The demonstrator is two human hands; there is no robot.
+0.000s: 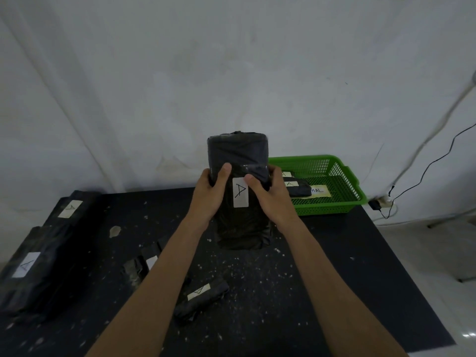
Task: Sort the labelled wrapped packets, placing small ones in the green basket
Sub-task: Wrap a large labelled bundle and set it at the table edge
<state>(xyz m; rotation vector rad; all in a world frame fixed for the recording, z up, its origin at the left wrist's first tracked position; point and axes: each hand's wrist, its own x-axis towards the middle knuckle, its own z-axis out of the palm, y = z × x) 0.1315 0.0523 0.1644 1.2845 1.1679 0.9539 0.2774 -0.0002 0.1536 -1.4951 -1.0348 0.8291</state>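
Both hands hold a large black wrapped packet (pixel 238 155) upright above the middle of the black table (pixel 334 253); its white label reads "A". My left hand (pixel 212 194) grips its left side, my right hand (pixel 270 194) its right side, thumbs on the front. The green basket (pixel 342 199) sits at the table's back right, with small labelled packets (pixel 297 188) inside. Two small packets lie near my forearms: one (pixel 201 300) at front centre, another (pixel 140 266) partly hidden by my left arm.
Two large black packets lie at the table's left: one (pixel 72 210) at the back, one (pixel 33 269) nearer the front edge. White specks dot the tabletop. A white wall stands behind; cables and a plug (pixel 376 203) lie on the floor at right.
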